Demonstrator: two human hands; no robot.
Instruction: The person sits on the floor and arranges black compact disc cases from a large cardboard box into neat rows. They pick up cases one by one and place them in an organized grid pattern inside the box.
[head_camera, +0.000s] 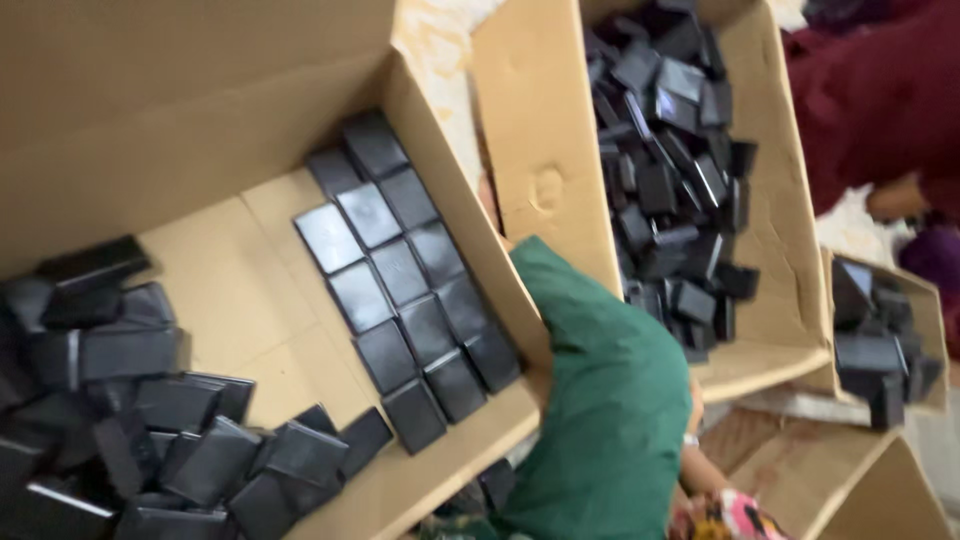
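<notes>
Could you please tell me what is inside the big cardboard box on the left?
The big cardboard box holds flat black square cases laid in neat rows along its right wall, plus a loose heap of black cases at lower left. Whatever lies beneath that heap is covered.

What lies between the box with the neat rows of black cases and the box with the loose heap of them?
In the head view, a green sleeve fills the gap between the box with neat rows and the box with the loose heap; above it, pale floor shows.

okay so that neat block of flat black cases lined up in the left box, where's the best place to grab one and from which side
Judging by the layout, start with the end case of the tidy rows, nearest the box's front wall. It lies flat with neighbours tight against its other sides, so come from above and pinch its two free edges.
</notes>
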